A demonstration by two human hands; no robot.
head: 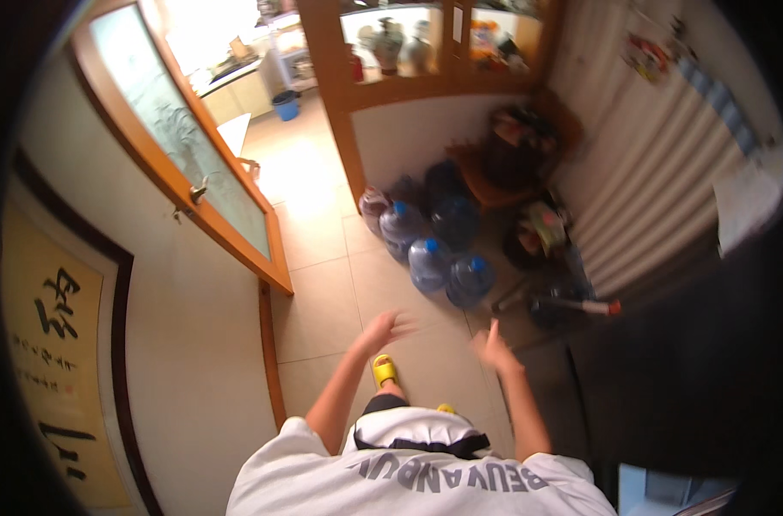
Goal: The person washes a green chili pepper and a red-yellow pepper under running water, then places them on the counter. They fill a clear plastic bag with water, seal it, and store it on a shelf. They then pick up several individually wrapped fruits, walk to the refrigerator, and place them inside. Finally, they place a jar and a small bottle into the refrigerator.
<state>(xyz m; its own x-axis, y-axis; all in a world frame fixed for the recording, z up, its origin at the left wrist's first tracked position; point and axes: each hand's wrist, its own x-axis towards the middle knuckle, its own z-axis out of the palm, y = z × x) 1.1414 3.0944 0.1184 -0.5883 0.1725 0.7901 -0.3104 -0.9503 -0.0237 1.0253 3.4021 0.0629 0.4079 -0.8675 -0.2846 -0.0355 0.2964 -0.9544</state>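
My left hand (393, 330) hangs in the air over the tiled floor, blurred, its fingers apart and nothing in it. To its right my right hand (493, 347) is also raised over the floor, with one finger pointing up and no object in it. Just beyond both hands stand several large clear-blue plastic water jugs (430, 264) with blue caps, grouped on the floor. Below my left hand a yellow slide sandal (384, 369) shows on my foot.
A wood-framed frosted glass door (191, 135) stands open at left, with a lever handle (199, 191). Past it are a kitchen counter (240, 97) and a blue bin (285, 105). A wooden chair (488, 187), a ribbed radiator (662, 174) and a dark surface (675, 367) occupy the right side.
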